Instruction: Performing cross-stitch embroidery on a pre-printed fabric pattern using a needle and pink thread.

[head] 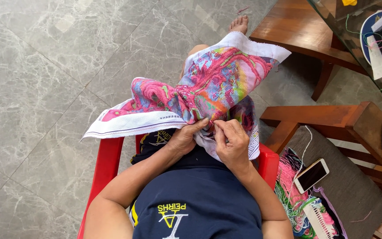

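Observation:
A large cross-stitch canvas (208, 84), mostly pink with green, blue and yellow patches and a white border, lies bunched over my lap and knee. My left hand (185, 138) grips a gathered fold of the canvas from below. My right hand (231, 142) rests on the cloth beside it, with fingertips pinched together at the fabric; a needle there is too small to make out. I sit on a red plastic chair (107, 163) and wear a dark blue shirt.
To my right stands a wooden seat with a grey cushion (354, 186) holding a smartphone (311, 175) and tangled coloured threads (295, 194). A glass-topped wooden table (332, 26) with papers and thread is at the upper right. Grey marble floor (45, 79) spreads to the left.

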